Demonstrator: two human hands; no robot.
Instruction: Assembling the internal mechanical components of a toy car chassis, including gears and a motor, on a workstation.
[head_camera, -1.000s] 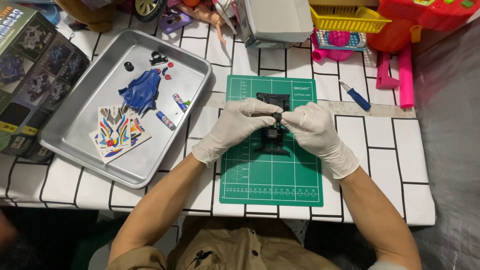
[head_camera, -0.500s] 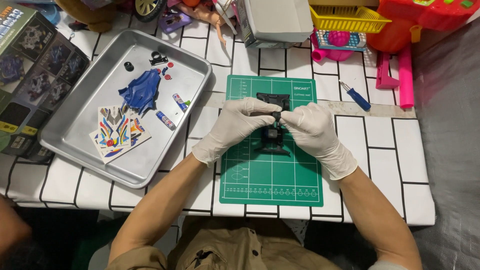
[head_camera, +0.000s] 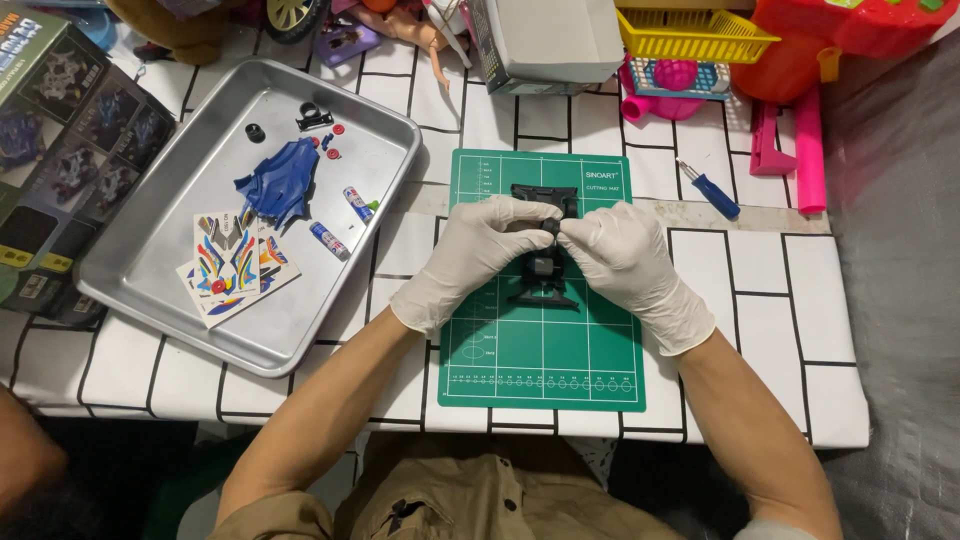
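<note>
Both gloved hands pinch a black toy-car chassis (head_camera: 545, 262) over the green cutting mat (head_camera: 545, 350): left hand (head_camera: 478, 255) at nine o'clock, right hand (head_camera: 625, 262) at three, fingertips nearly meeting.

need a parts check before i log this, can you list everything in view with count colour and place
cutting mat: 1, green, on the tiled table in front of the person
black chassis: 1, black, on the mat between both hands
metal tray: 1, silver, left of the mat
blue body shell: 1, blue, in the tray
sticker sheets: 2 or so, multicoloured, in the tray's near half
batteries: 2, blue and silver, in the tray beside the shell
small parts: several, black and red, tray's far end
screwdriver: 1, blue handle, right of the mat
kit box: 1, dark, far left
yellow basket: 1, top right among pink and red toys
left hand: white glove, on the chassis
right hand: white glove, on the chassis
</note>
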